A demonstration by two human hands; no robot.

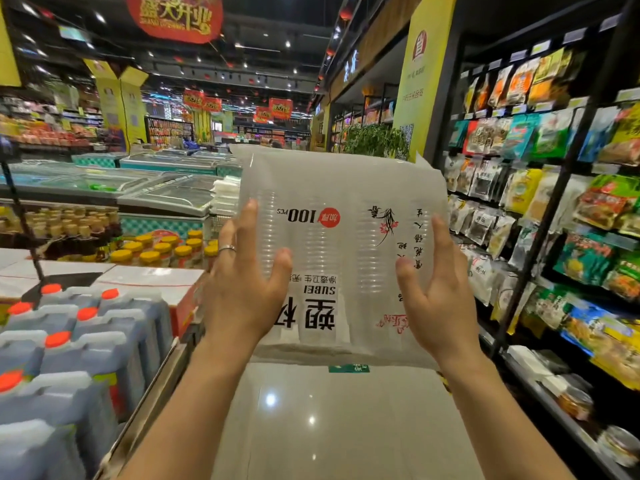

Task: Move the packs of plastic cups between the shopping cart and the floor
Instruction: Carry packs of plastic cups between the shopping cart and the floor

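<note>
A clear pack of plastic cups [341,244], printed "100 PCS" with its text upside down, is held up at chest height in the middle of the aisle. My left hand [242,282], with a ring on one finger, lies against the pack's left side, fingers spread and nearly straight and the thumb across its near face. My right hand [434,289] lies the same way against the right side. Behind the pack's left edge is a stack of more white packs [227,194] above wire mesh [216,225] that may be the shopping cart. The rest of it is hidden.
Jugs with orange caps [69,348] and cartons crowd the display at my left. Shelves of bagged snacks [561,220] line the right. Chest freezers [138,181] stand ahead on the left. Glossy tiled floor [329,427] runs between them under my arms.
</note>
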